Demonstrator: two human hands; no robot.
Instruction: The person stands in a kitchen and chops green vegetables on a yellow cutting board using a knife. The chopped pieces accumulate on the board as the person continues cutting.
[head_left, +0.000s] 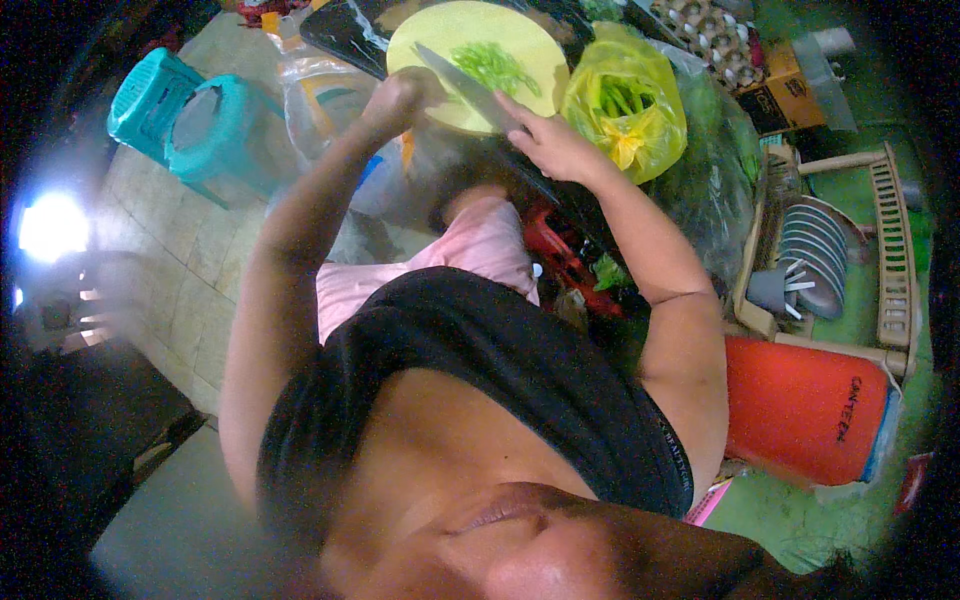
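A round, pale yellow cutting board (409, 34) lies at the top of the head view, with sliced green vegetable pieces (491, 66) heaped on it. My right hand (553, 146) grips a kitchen knife (466, 86) at the board's near right edge. Its index finger rests along the blade, which slants across the board to the far left, and the handle is hidden in the palm. Curled at the board's left edge, close beside the blade, is my left hand (409, 94); whether it holds anything cannot be seen. Right of the board, a yellow plastic bag (652, 139) holds long green vegetables (622, 97).
Teal plastic stools (214, 127) stand on the tiled floor at left, near clear plastic bags (315, 97). Egg trays (709, 37) and a cardboard box (787, 86) are at upper right. Below them, a dish rack (892, 247) holds plates (814, 240) above a red container (802, 409).
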